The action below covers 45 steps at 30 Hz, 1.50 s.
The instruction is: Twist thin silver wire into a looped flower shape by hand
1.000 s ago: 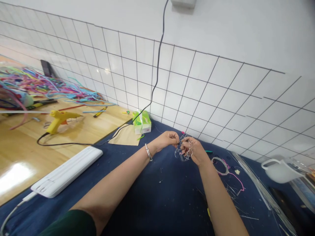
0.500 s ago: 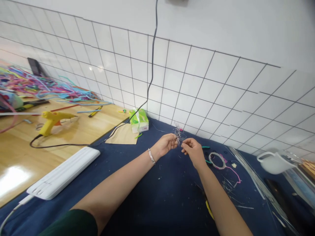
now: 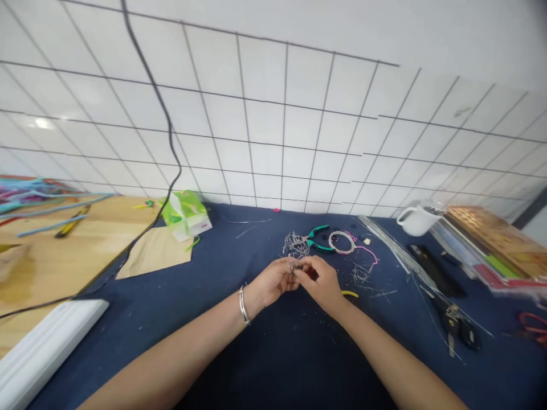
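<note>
My left hand has its fingers closed on a bunch of thin silver wire. The fingertips of my right hand pinch the same bunch from the right, so the two hands nearly touch. Just beyond them shows a looped tangle of silver wire; I cannot tell whether it joins the held bunch or lies on the cloth. Beside the tangle are pliers with teal handles. A pale ring with a pink fuzzy stem is to their right.
Wire offcuts and long wires lie to the right, near a white mug, scissors and stacked books. Leftward are a tissue pack, brown paper, a white power strip and a hanging black cable.
The view has swung right, so the glue gun is out of sight and the books have come in. My hands have come closer together and lower, both on the wire.
</note>
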Tool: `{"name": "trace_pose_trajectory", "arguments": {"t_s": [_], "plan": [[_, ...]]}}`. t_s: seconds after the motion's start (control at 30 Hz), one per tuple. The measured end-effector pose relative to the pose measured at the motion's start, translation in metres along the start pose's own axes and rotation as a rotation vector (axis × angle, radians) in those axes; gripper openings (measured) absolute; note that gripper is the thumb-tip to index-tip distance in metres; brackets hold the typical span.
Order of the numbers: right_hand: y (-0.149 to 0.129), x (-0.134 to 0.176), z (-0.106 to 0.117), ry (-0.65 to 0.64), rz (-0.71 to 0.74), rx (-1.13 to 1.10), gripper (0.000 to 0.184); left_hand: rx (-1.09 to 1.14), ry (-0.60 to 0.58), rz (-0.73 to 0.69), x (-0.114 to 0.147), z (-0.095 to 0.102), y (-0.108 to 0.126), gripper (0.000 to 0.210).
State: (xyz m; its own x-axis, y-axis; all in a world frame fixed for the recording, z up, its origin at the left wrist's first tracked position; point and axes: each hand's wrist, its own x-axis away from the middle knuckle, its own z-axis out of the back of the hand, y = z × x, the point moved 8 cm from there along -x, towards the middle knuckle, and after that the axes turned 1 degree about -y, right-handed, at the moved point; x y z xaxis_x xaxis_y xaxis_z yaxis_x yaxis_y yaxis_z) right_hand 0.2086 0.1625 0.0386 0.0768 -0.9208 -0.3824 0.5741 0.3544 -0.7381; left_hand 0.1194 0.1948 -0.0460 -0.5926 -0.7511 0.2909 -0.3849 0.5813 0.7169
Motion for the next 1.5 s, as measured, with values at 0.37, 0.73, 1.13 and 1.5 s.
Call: {"name": "trace_pose_trajectory", "arguments": {"t_s": [0.37,0.73,1.13,1.5], "plan": [[0.007,0.013,0.013,0.140,-0.034,0.020,0.048,-0.094,-0.014,-0.062,0.006,-0.018,0.001,0.010],[0.022,0.012,0.016,0.179,-0.080,-0.050,0.035,-0.303,-0.069,-0.134,0.008,-0.029,-0.003,0.009],[0.018,0.018,0.009,0.112,-0.093,-0.069,0.019,-0.557,-0.044,-0.325,0.018,-0.034,0.037,0.015],[0.015,0.018,0.007,0.060,-0.024,0.311,0.014,-0.729,-0.066,-0.361,0.017,-0.034,0.040,0.016]]}}
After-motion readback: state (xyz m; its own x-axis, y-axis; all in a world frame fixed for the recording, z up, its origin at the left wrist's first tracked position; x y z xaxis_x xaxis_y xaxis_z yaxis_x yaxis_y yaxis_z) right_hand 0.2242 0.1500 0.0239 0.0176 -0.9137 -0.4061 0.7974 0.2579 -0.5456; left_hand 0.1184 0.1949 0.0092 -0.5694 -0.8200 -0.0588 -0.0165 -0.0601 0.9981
